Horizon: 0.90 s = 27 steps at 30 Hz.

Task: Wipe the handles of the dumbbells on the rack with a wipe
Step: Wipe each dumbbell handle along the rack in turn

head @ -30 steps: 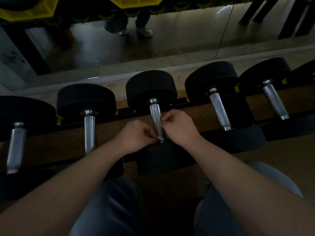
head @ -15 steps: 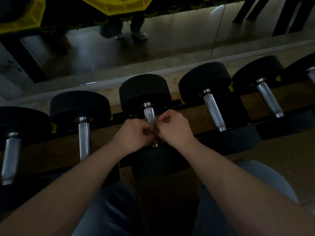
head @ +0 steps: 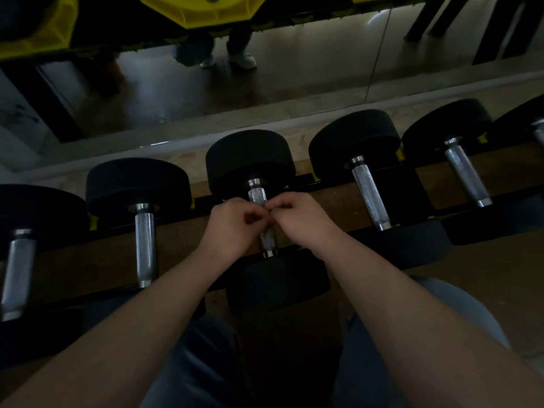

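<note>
Several black dumbbells with knurled steel handles lie side by side on a low rack point(head: 203, 201). Both my hands meet on the handle point(head: 268, 242) of the middle dumbbell point(head: 250, 160), at about mid-length. My left hand point(head: 235, 228) comes in from the left and my right hand point(head: 300, 219) from the right. The fingers of both are curled and pinched together over the bar. The wipe is hidden under my fingers. Bare steel shows above and below my hands.
Neighbouring handles lie to the left point(head: 144, 245) and far left point(head: 17, 272), and to the right point(head: 371, 195) and farther right point(head: 468, 178). A wall mirror point(head: 294, 69) behind the rack reflects legs and shoes. Yellow parts point(head: 206, 10) hang at the top. My knees are below.
Both hands have slid along the middle handle, from its near end up toward the far head. The white edge of the wipe seen earlier is now covered by my fingers.
</note>
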Each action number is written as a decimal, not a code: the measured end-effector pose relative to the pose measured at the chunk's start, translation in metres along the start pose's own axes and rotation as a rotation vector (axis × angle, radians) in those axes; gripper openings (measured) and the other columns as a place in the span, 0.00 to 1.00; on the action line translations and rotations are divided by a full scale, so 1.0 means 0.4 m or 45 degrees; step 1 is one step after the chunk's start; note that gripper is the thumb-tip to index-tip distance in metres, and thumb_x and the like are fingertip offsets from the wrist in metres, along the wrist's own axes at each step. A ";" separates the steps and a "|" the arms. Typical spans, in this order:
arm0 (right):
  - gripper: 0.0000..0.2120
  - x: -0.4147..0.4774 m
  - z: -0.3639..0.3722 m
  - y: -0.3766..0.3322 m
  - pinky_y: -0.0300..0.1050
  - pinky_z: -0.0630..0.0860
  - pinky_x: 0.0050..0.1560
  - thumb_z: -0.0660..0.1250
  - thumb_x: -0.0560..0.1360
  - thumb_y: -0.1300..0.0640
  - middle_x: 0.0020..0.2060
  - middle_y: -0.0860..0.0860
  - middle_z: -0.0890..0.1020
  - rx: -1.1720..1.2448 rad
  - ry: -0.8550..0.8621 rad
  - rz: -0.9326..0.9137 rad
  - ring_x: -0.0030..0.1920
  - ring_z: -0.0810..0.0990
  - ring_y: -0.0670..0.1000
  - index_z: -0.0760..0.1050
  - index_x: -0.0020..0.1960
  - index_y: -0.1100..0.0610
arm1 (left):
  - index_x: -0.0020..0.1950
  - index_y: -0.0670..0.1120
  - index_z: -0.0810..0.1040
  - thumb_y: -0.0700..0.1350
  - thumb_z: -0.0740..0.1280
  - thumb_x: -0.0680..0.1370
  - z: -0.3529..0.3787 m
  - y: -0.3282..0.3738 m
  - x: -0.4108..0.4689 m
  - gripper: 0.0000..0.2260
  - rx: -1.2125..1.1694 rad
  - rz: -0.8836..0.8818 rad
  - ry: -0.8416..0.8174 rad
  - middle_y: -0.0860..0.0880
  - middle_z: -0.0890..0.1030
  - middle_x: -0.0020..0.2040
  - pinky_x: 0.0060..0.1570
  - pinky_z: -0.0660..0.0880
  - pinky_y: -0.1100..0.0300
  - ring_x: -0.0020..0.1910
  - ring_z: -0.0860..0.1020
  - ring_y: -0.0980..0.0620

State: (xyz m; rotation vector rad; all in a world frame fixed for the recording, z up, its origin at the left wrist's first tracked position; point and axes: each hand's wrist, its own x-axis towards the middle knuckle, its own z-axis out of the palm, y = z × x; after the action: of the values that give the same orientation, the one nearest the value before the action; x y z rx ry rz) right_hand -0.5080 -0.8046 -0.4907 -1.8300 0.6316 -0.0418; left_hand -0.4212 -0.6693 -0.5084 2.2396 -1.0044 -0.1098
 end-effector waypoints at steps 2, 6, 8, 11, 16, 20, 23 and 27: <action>0.14 0.001 -0.019 0.002 0.38 0.76 0.57 0.68 0.79 0.59 0.57 0.47 0.84 0.030 -0.112 -0.049 0.58 0.81 0.45 0.82 0.64 0.53 | 0.47 0.54 0.86 0.45 0.76 0.73 0.015 0.008 -0.007 0.04 -0.139 -0.152 0.089 0.63 0.79 0.40 0.41 0.70 0.78 0.41 0.79 0.68; 0.12 0.007 -0.029 0.018 0.33 0.73 0.53 0.70 0.79 0.54 0.56 0.43 0.85 -0.395 -0.114 -0.218 0.54 0.80 0.39 0.82 0.62 0.48 | 0.54 0.56 0.80 0.45 0.75 0.75 0.026 0.004 -0.016 0.11 -0.567 -0.467 0.176 0.55 0.85 0.45 0.48 0.79 0.65 0.45 0.83 0.62; 0.11 0.013 -0.015 0.017 0.33 0.76 0.51 0.69 0.80 0.52 0.53 0.44 0.86 -0.449 0.040 -0.287 0.51 0.81 0.40 0.84 0.60 0.47 | 0.54 0.58 0.79 0.44 0.72 0.76 0.032 -0.011 -0.024 0.11 -0.692 -0.551 0.200 0.53 0.85 0.48 0.53 0.81 0.54 0.48 0.83 0.58; 0.10 0.038 0.008 0.009 0.42 0.81 0.45 0.64 0.81 0.53 0.44 0.45 0.85 -0.627 0.250 -0.322 0.42 0.82 0.44 0.85 0.54 0.46 | 0.53 0.60 0.79 0.44 0.69 0.78 0.044 -0.025 -0.039 0.10 -0.665 -0.596 0.157 0.56 0.84 0.50 0.55 0.81 0.49 0.50 0.82 0.57; 0.10 0.039 0.010 -0.006 0.40 0.74 0.34 0.63 0.79 0.56 0.34 0.49 0.80 -0.766 0.026 -0.248 0.35 0.80 0.48 0.82 0.44 0.53 | 0.53 0.59 0.78 0.43 0.69 0.77 0.051 -0.026 -0.030 0.10 -0.683 -0.649 0.117 0.56 0.82 0.51 0.55 0.81 0.50 0.52 0.81 0.57; 0.19 0.050 0.018 -0.007 0.34 0.69 0.30 0.65 0.80 0.48 0.27 0.47 0.78 -0.438 0.169 -0.163 0.27 0.77 0.42 0.80 0.35 0.56 | 0.54 0.58 0.78 0.41 0.68 0.78 0.050 -0.024 -0.032 0.11 -0.722 -0.648 0.120 0.56 0.82 0.50 0.53 0.81 0.53 0.52 0.81 0.58; 0.16 0.050 -0.011 -0.019 0.40 0.72 0.33 0.69 0.78 0.50 0.30 0.51 0.80 -0.497 0.004 -0.047 0.29 0.76 0.44 0.84 0.39 0.60 | 0.54 0.59 0.78 0.41 0.68 0.78 0.050 -0.024 -0.036 0.12 -0.749 -0.660 0.107 0.55 0.83 0.50 0.53 0.82 0.50 0.51 0.82 0.58; 0.06 0.007 -0.046 -0.017 0.42 0.74 0.41 0.73 0.73 0.57 0.39 0.55 0.84 -0.736 -0.428 0.135 0.40 0.81 0.49 0.86 0.43 0.60 | 0.51 0.59 0.77 0.40 0.68 0.77 0.048 -0.018 -0.035 0.13 -0.734 -0.652 0.127 0.55 0.82 0.48 0.53 0.81 0.51 0.50 0.81 0.58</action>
State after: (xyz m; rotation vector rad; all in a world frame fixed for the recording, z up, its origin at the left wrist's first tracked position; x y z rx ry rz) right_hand -0.5089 -0.8204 -0.4788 -2.2801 0.5302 0.5598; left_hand -0.4326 -0.6666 -0.5303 1.8821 -0.2678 -0.4458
